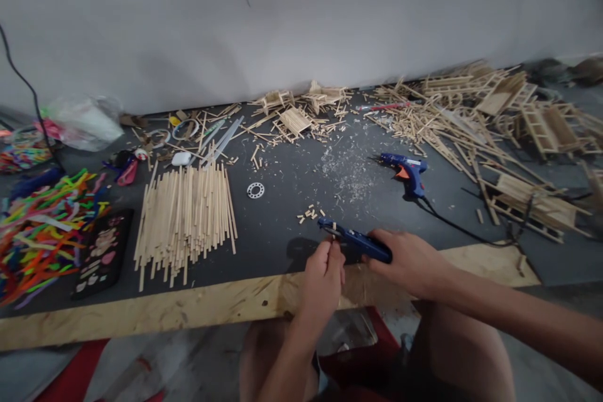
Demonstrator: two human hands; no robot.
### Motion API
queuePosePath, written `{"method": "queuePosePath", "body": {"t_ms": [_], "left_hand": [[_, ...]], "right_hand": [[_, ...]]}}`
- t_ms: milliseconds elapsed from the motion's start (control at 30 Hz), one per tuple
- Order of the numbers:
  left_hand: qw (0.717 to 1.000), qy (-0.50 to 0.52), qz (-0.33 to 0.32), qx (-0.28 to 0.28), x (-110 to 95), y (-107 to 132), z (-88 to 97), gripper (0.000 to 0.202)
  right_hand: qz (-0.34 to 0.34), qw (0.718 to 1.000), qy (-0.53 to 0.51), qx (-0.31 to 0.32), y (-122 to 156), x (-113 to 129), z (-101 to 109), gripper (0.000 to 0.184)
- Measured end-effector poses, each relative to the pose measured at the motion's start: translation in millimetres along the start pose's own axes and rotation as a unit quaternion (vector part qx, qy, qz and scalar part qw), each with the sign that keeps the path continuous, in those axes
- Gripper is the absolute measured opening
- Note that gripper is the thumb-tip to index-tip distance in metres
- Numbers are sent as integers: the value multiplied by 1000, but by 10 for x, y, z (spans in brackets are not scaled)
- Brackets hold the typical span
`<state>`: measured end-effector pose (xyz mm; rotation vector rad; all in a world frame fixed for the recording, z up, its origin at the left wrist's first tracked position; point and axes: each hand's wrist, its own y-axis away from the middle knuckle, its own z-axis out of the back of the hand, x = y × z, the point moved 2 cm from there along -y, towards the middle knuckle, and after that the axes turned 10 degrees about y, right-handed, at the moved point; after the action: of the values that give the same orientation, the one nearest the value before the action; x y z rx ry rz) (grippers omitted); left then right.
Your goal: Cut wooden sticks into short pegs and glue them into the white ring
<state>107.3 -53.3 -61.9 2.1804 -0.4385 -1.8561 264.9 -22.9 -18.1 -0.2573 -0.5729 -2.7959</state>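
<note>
Plain grey wall [282, 12] backs a dark, matte table [271, 232] edged with raw wood. Two hands work close together at its near edge: the left hand [325, 264] pinches one slim wooden stick [334, 230], and the right hand [407, 264] is wrapped around one pair of blue-handled cutters [365, 245]. The stick's upper end stands between the jaws, just beyond the left fingertips; whether they bite it, I cannot tell. Roughly seven stubby offcuts [308, 215] lie just past them. Farther out sit one flat, perforated white ring [255, 190], one blue plastic glue gun [409, 169], one bundle of straight sticks [188, 220] too many to count, one black-cased phone [104, 251] and fuzzy, multicoloured pipe cleaners [42, 232].
</note>
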Motion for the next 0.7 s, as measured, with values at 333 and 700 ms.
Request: {"method": "queuePosePath", "body": {"t_ms": [333, 700], "left_hand": [[997, 67, 21, -22, 89, -60, -71, 28], [992, 114, 21, -42, 102, -24, -139, 32]], "right_hand": [[-11, 999, -1, 42, -94, -100, -116, 30], [-9, 999, 33, 30, -64, -181, -162, 32]]}}
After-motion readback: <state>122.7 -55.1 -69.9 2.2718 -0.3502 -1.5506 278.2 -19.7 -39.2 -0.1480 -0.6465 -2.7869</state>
